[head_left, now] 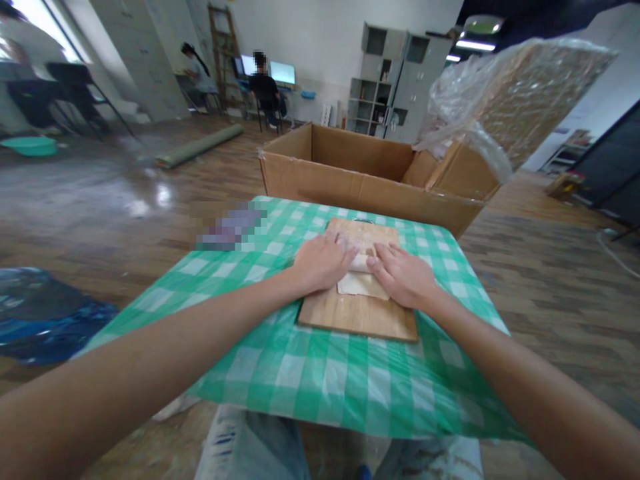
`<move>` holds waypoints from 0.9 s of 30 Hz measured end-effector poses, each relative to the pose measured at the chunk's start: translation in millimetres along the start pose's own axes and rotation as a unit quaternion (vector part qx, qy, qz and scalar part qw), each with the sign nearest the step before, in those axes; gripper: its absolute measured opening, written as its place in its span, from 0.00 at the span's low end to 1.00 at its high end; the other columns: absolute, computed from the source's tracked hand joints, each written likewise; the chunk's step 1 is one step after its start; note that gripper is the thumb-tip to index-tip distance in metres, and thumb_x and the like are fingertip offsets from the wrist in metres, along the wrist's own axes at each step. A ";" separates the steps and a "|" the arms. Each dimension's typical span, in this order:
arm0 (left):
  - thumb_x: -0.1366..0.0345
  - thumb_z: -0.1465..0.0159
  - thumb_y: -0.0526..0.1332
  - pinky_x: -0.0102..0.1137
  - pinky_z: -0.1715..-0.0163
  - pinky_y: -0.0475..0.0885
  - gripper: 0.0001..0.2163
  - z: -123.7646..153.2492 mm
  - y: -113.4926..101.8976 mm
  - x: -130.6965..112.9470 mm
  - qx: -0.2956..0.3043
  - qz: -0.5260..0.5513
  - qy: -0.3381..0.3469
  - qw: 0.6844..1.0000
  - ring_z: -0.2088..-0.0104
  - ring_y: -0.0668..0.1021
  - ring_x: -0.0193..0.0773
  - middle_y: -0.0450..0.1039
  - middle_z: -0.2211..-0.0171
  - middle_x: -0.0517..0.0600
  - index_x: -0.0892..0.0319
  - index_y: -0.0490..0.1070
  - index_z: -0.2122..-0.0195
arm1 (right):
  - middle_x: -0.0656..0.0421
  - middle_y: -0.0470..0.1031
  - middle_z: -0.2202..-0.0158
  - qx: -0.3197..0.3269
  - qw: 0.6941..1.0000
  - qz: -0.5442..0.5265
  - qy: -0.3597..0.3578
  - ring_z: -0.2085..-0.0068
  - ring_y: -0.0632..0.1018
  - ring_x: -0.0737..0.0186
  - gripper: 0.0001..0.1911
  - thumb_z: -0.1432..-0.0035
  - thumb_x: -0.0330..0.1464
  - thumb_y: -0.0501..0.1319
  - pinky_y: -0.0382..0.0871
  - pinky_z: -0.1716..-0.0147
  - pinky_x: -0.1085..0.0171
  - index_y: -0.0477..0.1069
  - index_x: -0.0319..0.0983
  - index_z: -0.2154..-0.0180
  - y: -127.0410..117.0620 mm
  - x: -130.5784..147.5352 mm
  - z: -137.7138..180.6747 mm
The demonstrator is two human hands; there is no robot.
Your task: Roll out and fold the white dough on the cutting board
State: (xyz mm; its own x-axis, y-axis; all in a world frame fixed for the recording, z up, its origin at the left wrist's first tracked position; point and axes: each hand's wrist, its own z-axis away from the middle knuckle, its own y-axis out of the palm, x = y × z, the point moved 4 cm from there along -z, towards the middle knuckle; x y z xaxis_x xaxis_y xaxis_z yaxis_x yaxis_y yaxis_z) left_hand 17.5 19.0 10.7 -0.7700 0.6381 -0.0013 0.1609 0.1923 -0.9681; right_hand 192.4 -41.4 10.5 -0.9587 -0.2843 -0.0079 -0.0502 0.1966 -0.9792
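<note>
A wooden cutting board (357, 313) lies on a table with a green and white checked cloth (300, 373). On the board is a flat sheet of pale dough (357, 285), partly rolled up at its far edge. My left hand (320, 262) and my right hand (403, 275) rest side by side on the rolled part, fingers curled over it and pressing down. The dough under the hands is mostly hidden.
An open cardboard box (370, 177) stands just behind the table. A plastic-wrapped bundle (520, 93) hangs at the upper right. A blurred patch (230, 230) lies at the table's left edge. People sit at desks far back. Blue plastic (45, 313) lies on the floor, left.
</note>
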 end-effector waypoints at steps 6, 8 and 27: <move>0.49 0.23 0.42 0.45 0.28 0.53 0.32 57.5 -7.0 -18.7 -0.046 0.013 0.031 0.998 0.28 0.63 0.52 0.62 0.29 0.64 0.69 0.61 0.30 | 0.39 0.54 0.26 -0.016 1.000 -0.002 -0.009 0.26 0.57 0.40 0.44 0.27 0.55 0.43 0.55 0.30 0.44 0.56 0.26 0.28 -4.8 25.6 52.3; 0.48 0.23 0.42 0.43 0.26 0.49 0.33 69.0 -7.2 -21.1 -0.048 0.017 0.036 0.998 0.26 0.59 0.50 0.58 0.27 0.63 0.70 0.57 0.28 | 0.41 0.52 0.25 -0.019 1.000 -0.011 -0.015 0.25 0.55 0.42 0.44 0.27 0.55 0.44 0.54 0.29 0.43 0.54 0.28 0.27 -5.9 28.4 61.8; 0.48 0.23 0.40 0.47 0.42 0.68 0.27 -57.6 22.4 33.7 0.119 0.011 -0.002 0.993 0.36 0.71 0.55 0.67 0.34 0.58 0.52 0.66 0.33 | 0.46 0.68 0.32 0.065 0.988 0.077 -0.117 0.33 0.66 0.42 0.28 0.22 0.38 0.40 0.59 0.35 0.44 0.61 0.38 0.30 21.9 -39.0 -62.5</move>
State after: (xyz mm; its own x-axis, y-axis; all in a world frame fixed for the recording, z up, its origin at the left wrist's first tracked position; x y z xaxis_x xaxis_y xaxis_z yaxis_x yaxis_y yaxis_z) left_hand 30.7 87.7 3.5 -0.7699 0.6377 -0.0238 0.0279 -0.0036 -0.9996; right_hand 211.3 32.7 2.0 -0.8607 -0.4724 -0.1900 0.1415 0.1364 -0.9805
